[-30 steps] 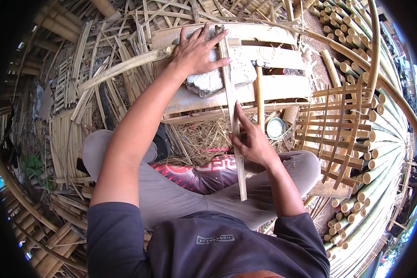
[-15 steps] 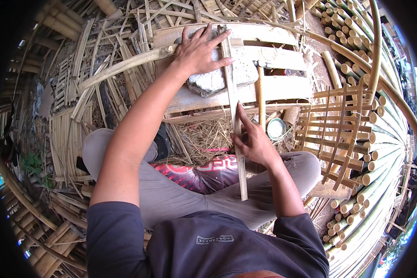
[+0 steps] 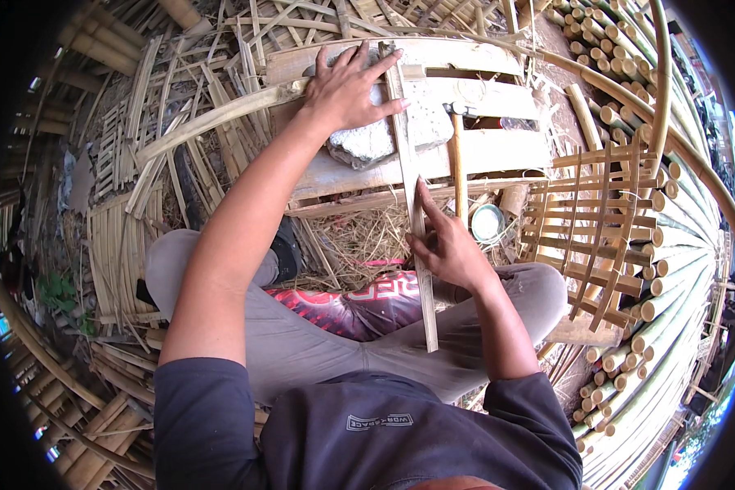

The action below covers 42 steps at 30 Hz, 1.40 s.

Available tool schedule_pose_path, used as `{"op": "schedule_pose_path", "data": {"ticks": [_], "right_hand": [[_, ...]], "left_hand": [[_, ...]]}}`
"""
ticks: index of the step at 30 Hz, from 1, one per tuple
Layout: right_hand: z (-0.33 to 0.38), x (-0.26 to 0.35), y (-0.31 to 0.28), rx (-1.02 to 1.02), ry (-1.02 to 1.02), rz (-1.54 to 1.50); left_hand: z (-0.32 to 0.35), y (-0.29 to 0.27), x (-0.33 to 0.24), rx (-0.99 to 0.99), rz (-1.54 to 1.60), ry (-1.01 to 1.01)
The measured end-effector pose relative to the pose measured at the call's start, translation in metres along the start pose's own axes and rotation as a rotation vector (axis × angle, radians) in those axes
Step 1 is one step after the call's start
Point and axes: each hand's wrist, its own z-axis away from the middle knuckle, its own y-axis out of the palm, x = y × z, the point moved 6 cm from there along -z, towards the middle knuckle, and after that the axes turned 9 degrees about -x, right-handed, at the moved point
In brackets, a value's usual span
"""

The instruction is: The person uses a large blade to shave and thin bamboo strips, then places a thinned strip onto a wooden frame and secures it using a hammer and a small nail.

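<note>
A long, narrow bamboo strip (image 3: pixel 407 173) runs from the far bench down toward my lap. Its upper part crosses a rough grey stone block (image 3: pixel 366 144). My left hand (image 3: pixel 345 88) lies spread over the stone, palm down, with thumb and index fingertips touching the strip. Lower on the strip, my right hand (image 3: pixel 451 249) grips it between thumb and curled fingers, the index finger stretched along its edge. Right of the stone, a hammer (image 3: pixel 460 167) with a wooden handle rests across the bench's near edge.
The low slatted wooden bench (image 3: pixel 498 151) stands in front of my crossed legs. A curved bamboo piece (image 3: pixel 212 122) extends left from it. A small round tin (image 3: pixel 487 224), a bamboo lattice frame (image 3: pixel 588 237) and stacked bamboo poles (image 3: pixel 670 286) are at the right. Loose slats (image 3: pixel 114 245) cover the left.
</note>
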Motion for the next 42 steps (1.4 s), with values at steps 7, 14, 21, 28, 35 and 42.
{"op": "schedule_pose_path", "data": {"ticks": [7, 14, 21, 28, 35, 42], "right_hand": [[0.001, 0.001, 0.000, 0.019, 0.026, 0.053], [0.002, -0.002, 0.001, 0.020, 0.046, 0.101], [0.001, 0.000, -0.012, -0.006, 0.025, 0.114], [0.010, -0.030, -0.117, -0.490, 0.151, 0.140], [-0.058, -0.031, -0.212, -0.674, -0.098, 0.384], [-0.144, -0.091, -0.246, -0.497, 0.048, 1.172]], "left_hand": [[0.002, 0.000, 0.001, -0.073, 0.041, -0.002], [0.002, -0.003, 0.000, -0.060, 0.047, -0.008], [0.000, 0.002, -0.002, -0.064, 0.004, 0.005], [-0.002, -0.024, -0.018, 0.183, 0.163, -0.141], [-0.001, -0.007, 0.001, -0.108, -0.007, 0.030], [-0.002, -0.011, -0.006, -0.068, 0.003, 0.012]]}}
